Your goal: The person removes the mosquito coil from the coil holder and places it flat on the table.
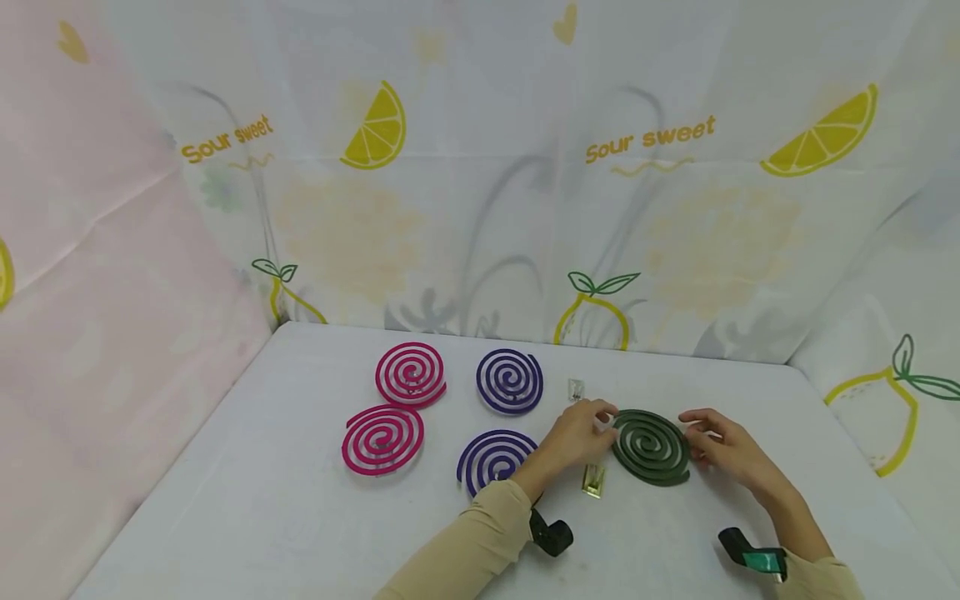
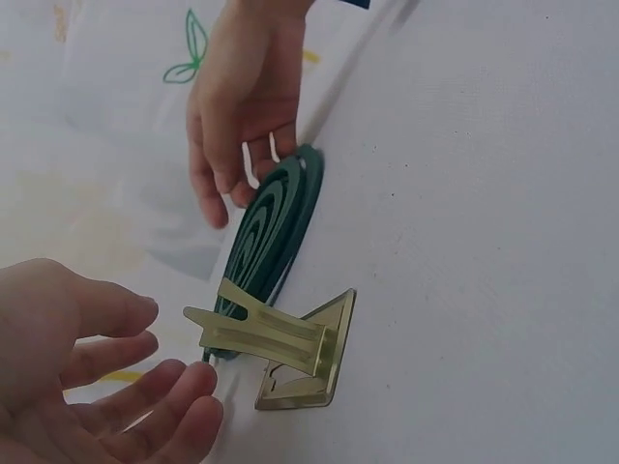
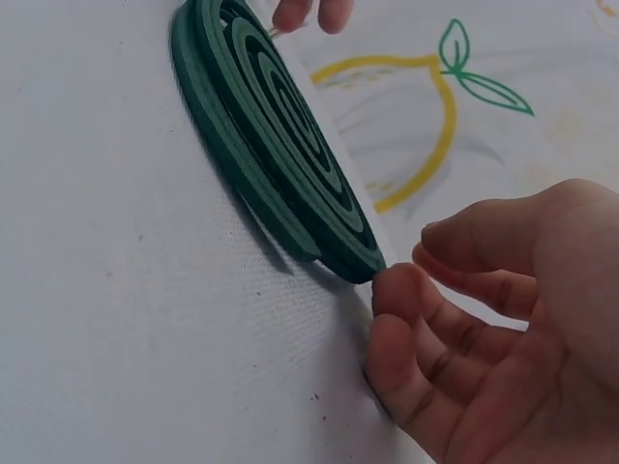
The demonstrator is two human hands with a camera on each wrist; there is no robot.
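A dark green mosquito coil (image 1: 651,483) is between my two hands, low over the white table; whether anything props it from beneath is hidden. My right hand (image 1: 731,450) touches its right edge with the fingertips, the thumb apart from it in the right wrist view. At the coil's left edge is my left hand (image 1: 573,437), its fingers loosely bent and nothing held. Near that hand stands a gold metal coil stand (image 2: 266,338) with a forked upright tongue. A silver metal stand (image 1: 575,389) lies just beyond the left hand.
Two pink coils (image 1: 382,473) are at the left of the table (image 1: 225,500). Two purple coils (image 1: 510,412) lie nearer the middle, the front one partly behind my left wrist. A printed cloth (image 1: 480,208) rises behind the table's back edge.
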